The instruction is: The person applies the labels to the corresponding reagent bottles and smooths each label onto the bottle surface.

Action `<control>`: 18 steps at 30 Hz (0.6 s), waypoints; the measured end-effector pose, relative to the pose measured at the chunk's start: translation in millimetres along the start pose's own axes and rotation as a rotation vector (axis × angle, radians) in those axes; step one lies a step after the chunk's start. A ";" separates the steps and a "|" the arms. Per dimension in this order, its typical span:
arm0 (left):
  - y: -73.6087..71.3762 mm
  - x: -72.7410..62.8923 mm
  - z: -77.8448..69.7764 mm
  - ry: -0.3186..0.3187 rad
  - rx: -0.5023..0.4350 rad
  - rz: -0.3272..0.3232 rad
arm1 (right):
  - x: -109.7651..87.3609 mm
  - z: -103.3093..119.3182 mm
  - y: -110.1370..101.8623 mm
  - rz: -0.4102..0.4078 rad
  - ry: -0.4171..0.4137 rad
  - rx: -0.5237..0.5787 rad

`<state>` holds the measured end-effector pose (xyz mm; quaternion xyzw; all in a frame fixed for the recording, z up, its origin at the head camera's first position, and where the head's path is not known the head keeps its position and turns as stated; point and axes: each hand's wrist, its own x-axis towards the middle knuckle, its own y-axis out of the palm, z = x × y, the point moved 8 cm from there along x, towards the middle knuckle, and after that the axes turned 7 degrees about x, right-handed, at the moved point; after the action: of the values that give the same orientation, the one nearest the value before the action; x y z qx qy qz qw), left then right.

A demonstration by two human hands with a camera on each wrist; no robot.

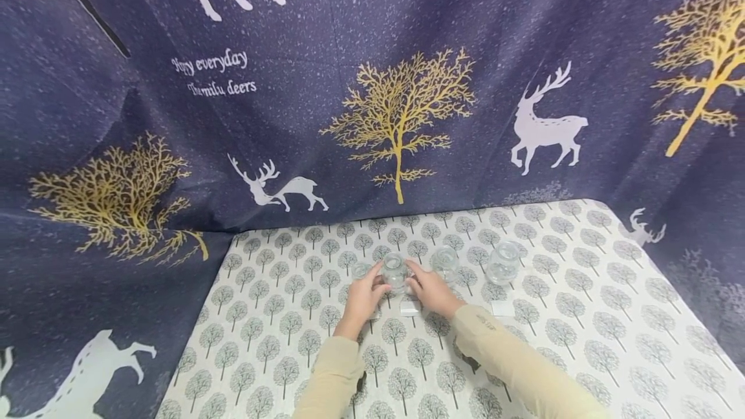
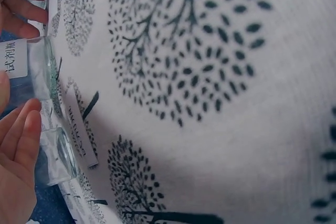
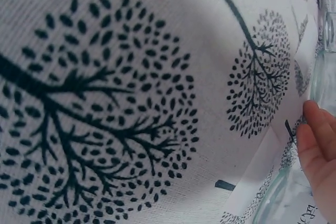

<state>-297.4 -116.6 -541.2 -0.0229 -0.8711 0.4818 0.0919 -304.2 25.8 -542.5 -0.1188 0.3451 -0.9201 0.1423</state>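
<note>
A clear glass reagent bottle (image 1: 394,265) stands upright on the cloth, between both hands. My left hand (image 1: 362,296) holds its left side, thumb toward the front; my right hand (image 1: 432,288) holds the right side. In the left wrist view the reagent bottle (image 2: 39,72) carries a white printed label, with left fingers (image 2: 23,137) below it and right fingers (image 2: 26,9) above. A smaller glass jar (image 1: 359,270) sits just left of the left hand. Beyond the right hand stands another glass jar (image 1: 445,260). The right wrist view shows right fingers (image 3: 320,135) at the glass.
Farther right is a taller glass jar (image 1: 504,264). White paper cards lie in front of the glassware, one card (image 1: 410,308) by the right hand and another card (image 1: 503,308) farther right. A tree-print cloth (image 1: 326,341) covers the table; a dark blue curtain (image 1: 279,128) hangs behind.
</note>
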 end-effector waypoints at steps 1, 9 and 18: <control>-0.1 -0.3 -0.6 0.006 0.006 0.004 | -0.4 0.1 -0.4 0.001 0.005 0.006; -3.8 -4.8 -3.1 0.010 0.022 0.073 | -4.2 4.3 -3.2 0.018 0.073 0.118; -37.7 -17.2 -2.9 0.018 0.008 0.023 | -2.4 18.5 -21.3 -0.128 0.112 0.291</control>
<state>-278.1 -136.5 -510.3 -0.0370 -0.8679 0.4863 0.0944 -299.9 30.9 -515.0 -0.0672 0.2075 -0.9727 0.0797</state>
